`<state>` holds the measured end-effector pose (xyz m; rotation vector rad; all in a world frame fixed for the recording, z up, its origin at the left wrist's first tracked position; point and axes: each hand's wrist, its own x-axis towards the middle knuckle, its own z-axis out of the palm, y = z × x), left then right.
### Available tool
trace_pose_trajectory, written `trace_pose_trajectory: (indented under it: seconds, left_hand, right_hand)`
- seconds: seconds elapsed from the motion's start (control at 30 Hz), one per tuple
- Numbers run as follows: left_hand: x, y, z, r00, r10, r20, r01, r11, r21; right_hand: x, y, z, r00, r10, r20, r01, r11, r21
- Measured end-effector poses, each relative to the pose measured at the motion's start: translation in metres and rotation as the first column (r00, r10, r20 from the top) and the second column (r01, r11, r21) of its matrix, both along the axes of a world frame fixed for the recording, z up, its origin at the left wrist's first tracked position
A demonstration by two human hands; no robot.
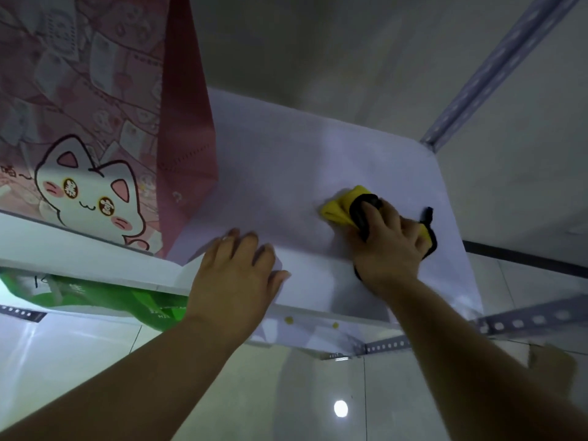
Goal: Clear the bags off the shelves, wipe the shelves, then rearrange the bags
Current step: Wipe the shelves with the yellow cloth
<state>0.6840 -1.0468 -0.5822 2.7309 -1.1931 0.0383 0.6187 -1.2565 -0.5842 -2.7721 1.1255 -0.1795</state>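
A white shelf board [286, 154] fills the middle of the head view. My right hand [386, 243] grips a yellow cloth with black edging [339, 210] and presses it onto the shelf's right part. My left hand [234, 275] lies flat on the shelf's front edge with fingers straight. A tall pink bag with a white cartoon cat [95, 138] stands upright on the shelf's left side, close to my left hand. A green bag [95, 294] shows on the level below, partly hidden by the shelf edge.
A perforated metal upright [496, 71] rises at the shelf's back right corner, and perforated rails [525, 321] run under its front right. A grey wall stands behind. Glossy floor tiles [318, 393] with a light reflection lie below.
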Motion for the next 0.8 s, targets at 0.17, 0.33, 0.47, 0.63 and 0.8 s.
trace_pose_trajectory:
  seconds: [0.17, 0.33, 0.47, 0.63, 0.8]
  left_hand:
    - [0.0, 0.002, 0.0, 1.0, -0.013, -0.017, 0.013, 1.0, 0.01]
    - [-0.005, 0.006, -0.005, 0.999, -0.013, -0.047, 0.011, 1.0, -0.025]
    - [-0.01, 0.008, 0.002, 0.998, -0.017, -0.056, 0.015, 0.999, -0.036]
    - [-0.022, 0.021, 0.019, 0.982, -0.037, -0.183, 0.015, 0.993, -0.117]
    - [-0.024, 0.051, 0.034, 0.952, -0.092, -0.292, 0.051, 0.988, -0.143]
  right_hand:
    - [-0.009, 0.041, -0.004, 0.973, 0.23, 0.03, -0.229, 0.973, -0.03]
    - [-0.048, 0.034, 0.007, 0.942, 0.331, 0.049, -0.332, 0.943, 0.019]
    - [-0.055, 0.036, 0.014, 0.983, 0.171, 0.064, -0.177, 0.979, 0.105]
    - [-0.046, 0.071, 0.04, 0.971, 0.037, 0.235, -0.074, 0.986, 0.151]
    - [-0.031, 0.109, 0.059, 0.901, 0.303, 0.311, -0.372, 0.908, 0.193]
